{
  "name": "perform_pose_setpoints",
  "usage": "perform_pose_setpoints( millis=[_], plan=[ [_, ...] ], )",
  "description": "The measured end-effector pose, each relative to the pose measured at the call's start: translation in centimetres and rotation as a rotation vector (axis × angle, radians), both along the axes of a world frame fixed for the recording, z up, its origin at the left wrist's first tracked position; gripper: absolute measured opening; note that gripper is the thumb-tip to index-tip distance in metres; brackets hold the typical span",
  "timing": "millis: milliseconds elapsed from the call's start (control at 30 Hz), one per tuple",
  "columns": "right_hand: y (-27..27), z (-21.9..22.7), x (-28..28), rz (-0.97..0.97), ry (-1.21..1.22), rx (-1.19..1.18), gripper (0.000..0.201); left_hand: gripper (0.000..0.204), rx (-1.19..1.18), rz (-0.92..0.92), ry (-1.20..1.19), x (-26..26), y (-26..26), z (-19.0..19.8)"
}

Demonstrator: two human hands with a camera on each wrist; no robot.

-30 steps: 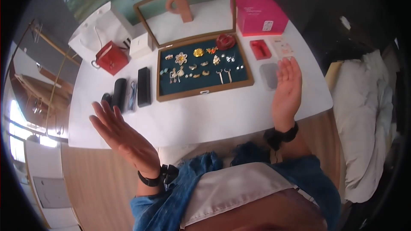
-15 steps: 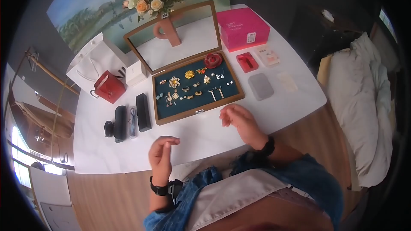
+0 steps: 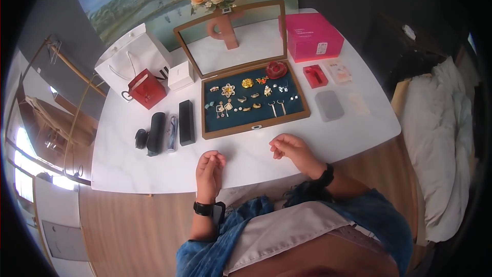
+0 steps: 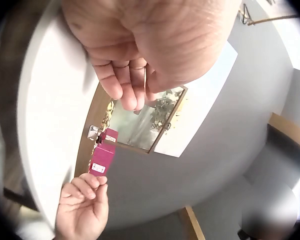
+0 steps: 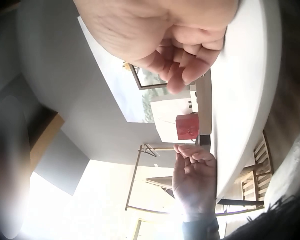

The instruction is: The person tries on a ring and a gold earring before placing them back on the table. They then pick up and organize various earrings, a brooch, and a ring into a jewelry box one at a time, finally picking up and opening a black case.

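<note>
My left hand [image 3: 209, 174] is at the table's front edge, its fingers loosely curled with nothing between them. Likewise empty, my right hand [image 3: 294, 155] rests by the front of the jewelry case, fingers bent toward the thumb. The wooden jewelry case [image 3: 230, 132] lies just beyond both hands, its glass lid [image 3: 284, 31] propped up. On its dark green lining sit a red flower brooch [image 3: 277, 70], a gold flower brooch [image 3: 247, 83], a pearly flower brooch [image 3: 228, 90] and several earrings [image 3: 224, 107]. In the left wrist view, the left fingers [image 4: 125, 90] hang apart from the case.
Left of the case are a long black box [image 3: 187, 123], a black cylindrical case [image 3: 156, 133], a red gift bag [image 3: 147, 90], a white paper bag [image 3: 128, 54] and a white box [image 3: 181, 76]. Rightward are a pink box [image 3: 315, 36], a red tray [image 3: 315, 76] and a grey pad [image 3: 329, 105].
Both hands came down and inward from their raised, spread position, fingers going from straight to loosely bent. Over the last half second they moved little. The head view shifted; the table's objects stayed put.
</note>
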State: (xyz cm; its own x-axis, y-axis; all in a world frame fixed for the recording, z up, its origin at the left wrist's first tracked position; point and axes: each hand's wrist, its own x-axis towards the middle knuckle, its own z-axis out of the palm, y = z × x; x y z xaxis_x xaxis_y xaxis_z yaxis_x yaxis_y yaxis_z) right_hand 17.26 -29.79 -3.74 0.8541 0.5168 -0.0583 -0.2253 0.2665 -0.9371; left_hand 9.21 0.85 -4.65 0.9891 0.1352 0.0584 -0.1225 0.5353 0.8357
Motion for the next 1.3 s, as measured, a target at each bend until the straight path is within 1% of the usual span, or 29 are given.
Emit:
perform_pose_setpoints(
  millis=[267,533,633,667,700,733,800,867,933,967,1000,1033,1067,1100,1133,1233,1267,1300],
  plan=[
    [-0.7,-1.0,0.1,-0.033,-0.004,0.099,0.023,0.018,-0.009,0.0,0.01,0.1,-0.1,0.1],
    [-0.8,-0.7,-0.3,-0.03,0.011,0.116,0.024,0.018,-0.065,0.005,0.0,-0.4,0.1,-0.4],
    [-0.9,-0.7,-0.2,-0.028,0.026,0.141,0.025,0.017,-0.119,0.012,0.034,-1.8,0.4,-0.1],
    [-0.8,-0.7,-0.1,-0.023,0.029,0.153,0.026,0.016,-0.151,0.007,0.047,-2.7,0.9,-0.3],
    [-0.8,-0.2,-0.4,-0.034,0.04,0.159,0.021,0.016,-0.128,0.015,0.075,-4.2,1.3,0.0],
    [-0.9,-0.2,-0.4,-0.037,0.05,0.163,0.021,0.017,-0.107,0.028,0.103,-5.9,1.7,0.5],
    [-1.0,-0.6,-0.4,-0.027,0.079,0.176,0.021,0.02,0.077,-0.05,0.157,-9.3,3.8,0.9],
    [-1.1,-0.4,-0.3,-0.034,0.092,0.186,0.02,0.022,0.22,-0.065,0.343,-13.7,6.7,-0.8],
    [-1.1,-0.2,-0.2,-0.022,0.118,0.198,0.02,0.02,0.595,-0.168,0.752,-18.2,7.6,0.5],
    [-1.1,-0.5,-0.2,-0.022,0.12,0.215,0.02,0.023,1.034,-0.402,0.607,-20.7,8.5,0.3],
    [-1.1,-0.6,-0.2,-0.018,0.115,0.211,0.019,0.027,0.848,-0.454,0.969,-25.5,10.7,-4.2],
    [-1.2,-0.3,-0.3,-0.013,0.112,0.206,0.019,0.027,0.843,-0.423,1.006,-28.0,11.6,-4.4],
    [-1.3,-0.1,-0.3,-0.009,0.106,0.197,0.019,0.027,0.868,-0.404,1.035,-28.2,10.8,-4.4],
    [-1.4,0.1,-0.2,-0.005,0.092,0.187,0.019,0.027,0.89,-0.386,1.062,-25.9,8.1,-4.1],
    [-1.4,0.4,-0.1,-0.002,0.076,0.175,0.019,0.027,0.911,-0.37,1.088,-22.0,4.6,-3.9],
    [-1.3,0.6,-0.2,0.019,0.04,0.131,0.018,0.027,0.978,-0.348,1.144,-6.7,-5.3,-4.4],
    [-1.3,0.6,-0.1,0.023,0.024,0.111,0.018,0.027,1.001,-0.349,1.152,-3.0,-7.3,-4.7],
    [-1.4,0.6,-0.1,0.031,0.023,0.106,0.018,0.027,1.023,-0.354,1.157,-1.7,-8.1,-4.8]
  ],
)
